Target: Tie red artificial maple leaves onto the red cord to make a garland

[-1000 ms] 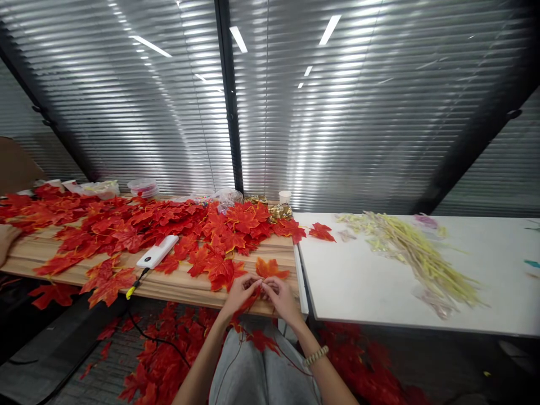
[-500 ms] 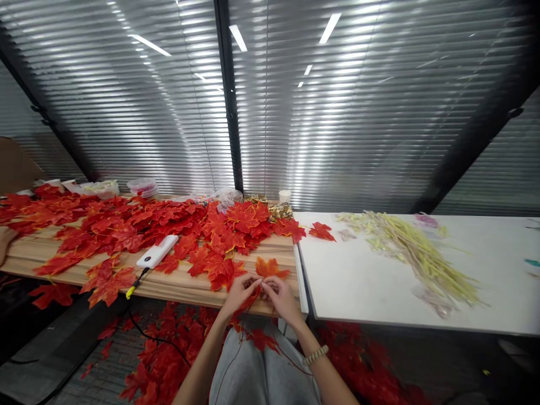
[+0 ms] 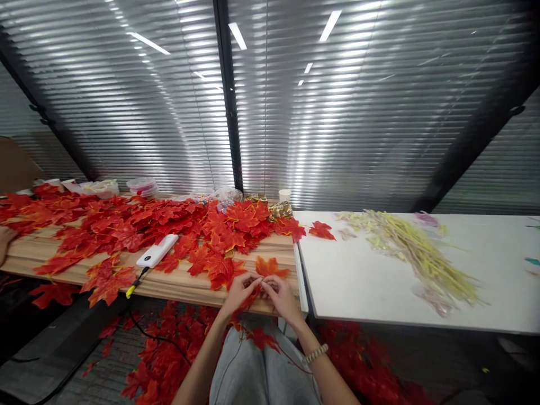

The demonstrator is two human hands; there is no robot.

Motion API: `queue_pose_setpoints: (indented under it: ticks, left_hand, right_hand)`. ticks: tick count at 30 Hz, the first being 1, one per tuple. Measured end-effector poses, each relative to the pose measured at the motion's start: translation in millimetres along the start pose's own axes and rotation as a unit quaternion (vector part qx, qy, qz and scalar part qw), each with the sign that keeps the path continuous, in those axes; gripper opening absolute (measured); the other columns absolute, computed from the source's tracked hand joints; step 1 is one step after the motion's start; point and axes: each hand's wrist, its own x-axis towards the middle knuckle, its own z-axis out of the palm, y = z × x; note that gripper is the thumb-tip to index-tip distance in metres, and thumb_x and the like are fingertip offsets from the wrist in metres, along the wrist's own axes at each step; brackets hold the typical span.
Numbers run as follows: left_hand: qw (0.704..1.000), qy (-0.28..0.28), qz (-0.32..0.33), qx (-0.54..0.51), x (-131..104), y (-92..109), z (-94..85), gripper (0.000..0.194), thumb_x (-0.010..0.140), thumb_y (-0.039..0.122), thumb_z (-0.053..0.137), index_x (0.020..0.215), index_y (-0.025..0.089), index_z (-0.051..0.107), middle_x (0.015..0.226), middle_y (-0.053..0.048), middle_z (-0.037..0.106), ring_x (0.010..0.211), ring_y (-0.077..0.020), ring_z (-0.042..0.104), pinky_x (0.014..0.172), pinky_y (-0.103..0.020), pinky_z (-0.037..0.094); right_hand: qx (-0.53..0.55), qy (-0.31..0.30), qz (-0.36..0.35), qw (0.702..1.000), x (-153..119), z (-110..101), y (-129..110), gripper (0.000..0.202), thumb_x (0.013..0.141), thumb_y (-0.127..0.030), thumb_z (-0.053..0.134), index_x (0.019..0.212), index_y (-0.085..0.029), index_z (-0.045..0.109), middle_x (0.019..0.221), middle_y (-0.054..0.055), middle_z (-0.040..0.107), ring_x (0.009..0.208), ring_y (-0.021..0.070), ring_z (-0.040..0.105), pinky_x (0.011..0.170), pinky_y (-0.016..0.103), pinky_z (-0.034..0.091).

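My left hand (image 3: 241,291) and my right hand (image 3: 279,295) meet at the front edge of the wooden table (image 3: 185,279), fingertips pinched close together. What lies between the fingertips is too small to make out. An orange-red maple leaf (image 3: 270,267) rests on the wood just beyond them. Below my hands, another red leaf (image 3: 262,339) hangs over my lap, with thin brown strands trailing down beside it. A large pile of red artificial leaves (image 3: 156,220) spreads over the table to the left.
A white device (image 3: 157,251) with a black cable lies among the leaves. Yellow stems (image 3: 426,253) lie on the white table (image 3: 358,287). A paper cup (image 3: 284,196) stands at the back. Another person's hand (image 3: 5,241) is at far left. More leaves (image 3: 162,349) lie below the table.
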Motion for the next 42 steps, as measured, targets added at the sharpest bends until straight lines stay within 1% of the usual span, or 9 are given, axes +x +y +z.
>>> queue_pose_setpoints:
  ticks: [8, 27, 36, 42]
  left_hand:
    - [1.000, -0.007, -0.003, 0.003, 0.1, 3.3, -0.1, 0.030, 0.078, 0.039, 0.054, 0.084, 0.013, 0.066, 0.081, -0.007, 0.066, 0.076, -0.0171, 0.059, 0.070, -0.026, 0.045]
    - [1.000, -0.001, -0.004, -0.004, 0.1, 1.4, 0.3, 0.029, 0.078, 0.039, 0.054, 0.084, 0.013, 0.066, 0.082, -0.007, 0.066, 0.076, -0.0173, 0.059, 0.070, -0.026, 0.046]
    - [1.000, -0.006, -0.005, 0.008, -0.2, 7.1, -0.1, 0.031, 0.079, 0.040, 0.052, 0.083, 0.013, 0.066, 0.084, -0.008, 0.066, 0.077, -0.0176, 0.059, 0.072, -0.026, 0.046]
    - [1.000, -0.007, -0.018, 0.000, -1.9, 6.9, 0.6, 0.030, 0.072, 0.038, 0.061, 0.087, 0.012, 0.065, 0.074, -0.006, 0.063, 0.066, -0.0145, 0.055, 0.063, -0.024, 0.044]
  right_hand:
    - [0.008, 0.002, 0.007, 1.000, -0.5, 0.6, -1.0, 0.023, 0.080, -0.038, 0.052, 0.081, -0.016, 0.057, 0.069, 0.002, 0.059, 0.056, 0.0131, 0.057, 0.054, 0.025, 0.045]
    - [-0.005, 0.001, 0.002, 1.000, -0.4, 0.1, 1.3, 0.023, 0.081, -0.039, 0.051, 0.082, -0.016, 0.057, 0.070, 0.002, 0.059, 0.057, 0.0133, 0.057, 0.055, 0.025, 0.047]
    - [0.000, 0.003, 0.004, 1.000, -0.7, 0.1, 2.0, 0.024, 0.080, -0.040, 0.051, 0.083, -0.017, 0.056, 0.070, 0.002, 0.059, 0.056, 0.0132, 0.057, 0.055, 0.025, 0.048]
    - [0.002, 0.000, 0.005, 1.000, -0.5, -0.8, -0.7, 0.022, 0.079, -0.038, 0.052, 0.081, -0.018, 0.057, 0.069, 0.002, 0.061, 0.057, 0.0142, 0.058, 0.055, 0.026, 0.047]
